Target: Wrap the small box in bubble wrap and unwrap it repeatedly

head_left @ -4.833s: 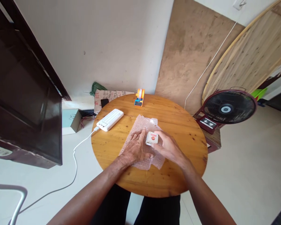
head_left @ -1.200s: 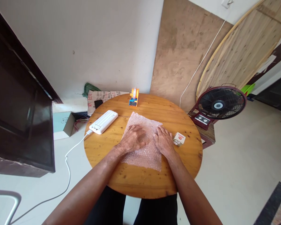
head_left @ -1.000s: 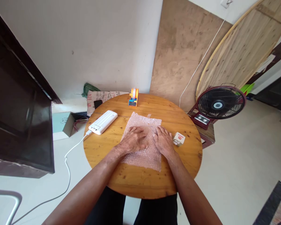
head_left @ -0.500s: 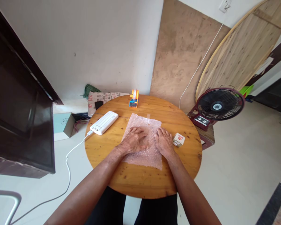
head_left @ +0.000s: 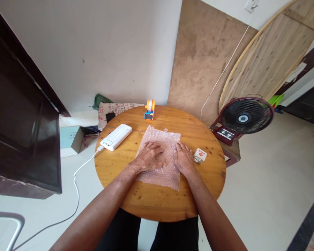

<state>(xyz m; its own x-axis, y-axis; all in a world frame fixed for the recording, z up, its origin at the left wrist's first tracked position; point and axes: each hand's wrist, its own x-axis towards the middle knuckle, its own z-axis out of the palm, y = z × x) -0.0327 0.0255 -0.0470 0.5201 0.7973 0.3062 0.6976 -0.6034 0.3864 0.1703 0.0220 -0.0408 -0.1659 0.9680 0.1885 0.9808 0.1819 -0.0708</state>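
A sheet of pinkish bubble wrap (head_left: pixel 159 177) lies on the round wooden table (head_left: pixel 157 205) in front of me. My left hand (head_left: pixel 151 156) rests flat on its middle, fingers stretched out. Over the sheet's right edge lies my right hand (head_left: pixel 184 157), also open, with its fingertips on the wrap. Just right of that hand stands a small white box (head_left: pixel 200 156) with a red mark. A short strip of clear tape (head_left: pixel 165 130) shows at the sheet's far edge.
An orange and blue tape dispenser (head_left: pixel 149 110) stands at the table's far edge. On the left lies a white power bank (head_left: pixel 116 137) with a white cable (head_left: pixel 77 195) running to the floor. A fan (head_left: pixel 243 118) stands beyond the table on the right.
The bubble wrap's near right corner has shifted slightly left and toward me. My right hand has moved very slightly; my left hand stays in place.
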